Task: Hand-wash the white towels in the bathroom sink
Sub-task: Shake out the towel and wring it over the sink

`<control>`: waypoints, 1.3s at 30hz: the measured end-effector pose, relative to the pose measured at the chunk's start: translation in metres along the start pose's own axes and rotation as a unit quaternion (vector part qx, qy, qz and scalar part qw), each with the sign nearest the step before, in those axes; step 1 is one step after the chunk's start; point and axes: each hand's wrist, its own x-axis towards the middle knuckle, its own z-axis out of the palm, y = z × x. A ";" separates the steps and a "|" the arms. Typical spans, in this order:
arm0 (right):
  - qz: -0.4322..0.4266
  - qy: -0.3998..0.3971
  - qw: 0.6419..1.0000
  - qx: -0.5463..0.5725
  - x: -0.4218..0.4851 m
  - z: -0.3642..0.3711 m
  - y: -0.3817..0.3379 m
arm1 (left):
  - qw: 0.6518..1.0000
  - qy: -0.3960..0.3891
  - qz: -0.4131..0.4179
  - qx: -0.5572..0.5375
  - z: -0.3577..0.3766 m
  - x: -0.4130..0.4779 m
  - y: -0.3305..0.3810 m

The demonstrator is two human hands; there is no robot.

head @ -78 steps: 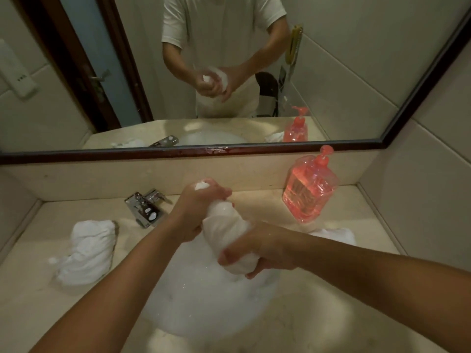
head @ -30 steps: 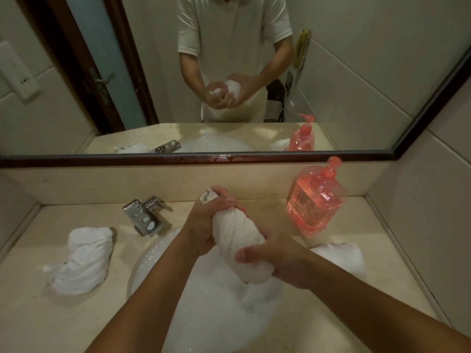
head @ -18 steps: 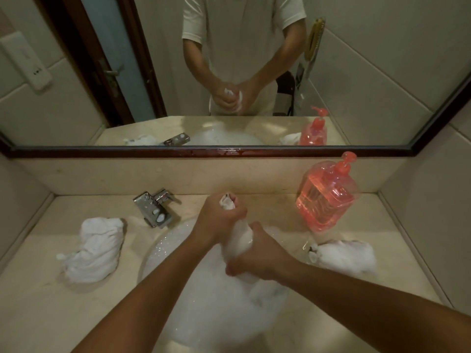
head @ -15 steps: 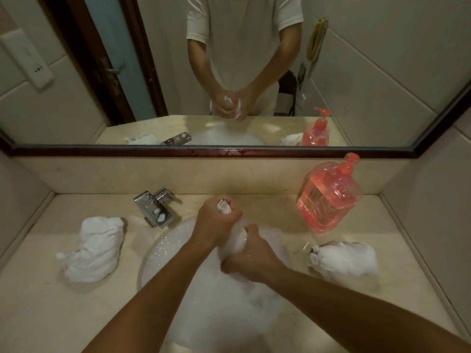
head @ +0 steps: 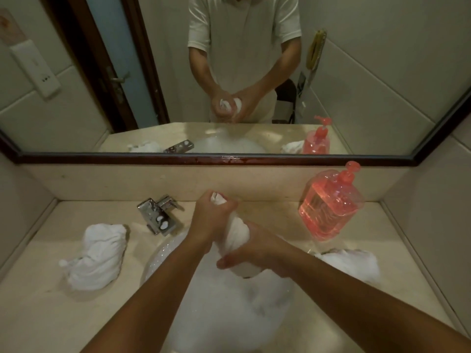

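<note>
My left hand (head: 211,221) grips the towel (head: 237,234) at 12 o'clock, right hand (head: 257,254) at 6. I should twist them oppositely — low over the sink (head: 158,253).

- The left hand (head: 211,220) grips the top of a twisted towel (head: 238,233); a tuft pokes out above the fist.
- The right hand (head: 254,253) curls round the towel's lower end, just below the left hand.
- Both hands hold it above the sink (head: 158,256), which is full of white foam (head: 224,301).
- A chrome tap (head: 159,216), spotted with foam, sits at the sink's back left.
- A left towel (head: 98,256) lies bunched on the counter (head: 38,314); a right towel (head: 349,263) lies beyond the right forearm.
- A pink soap bottle (head: 331,207) stands behind the right towel.
- The mirror (head: 356,72) shows a white T-shirt, both hands and a door.
</note>
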 end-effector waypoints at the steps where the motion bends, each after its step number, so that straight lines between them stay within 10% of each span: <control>1: 0.021 -0.009 0.999 0.040 -0.001 -0.002 -0.001 | 0.999 -0.037 -0.011 0.004 -0.003 0.002 0.005; 4: 0.065 -0.131 0.960 0.239 -0.009 -0.014 0.000 | 0.974 -0.193 -0.019 -0.114 -0.023 0.013 0.014; 12: 0.042 -0.331 0.836 0.435 -0.010 -0.011 0.019 | 0.875 -0.310 0.002 -0.372 -0.010 0.007 -0.013; 20: -0.008 -0.351 0.856 0.379 -0.022 0.004 0.001 | 0.859 -0.317 -0.096 -0.390 -0.050 0.006 0.006; 28: 0.054 -0.139 0.978 0.148 -0.034 0.050 -0.047 | 0.949 -0.287 -0.075 -0.105 -0.096 -0.004 0.030; 39: 0.070 0.119 0.988 0.062 0.022 0.108 -0.013 | 0.979 -0.139 0.072 0.130 -0.079 0.013 -0.005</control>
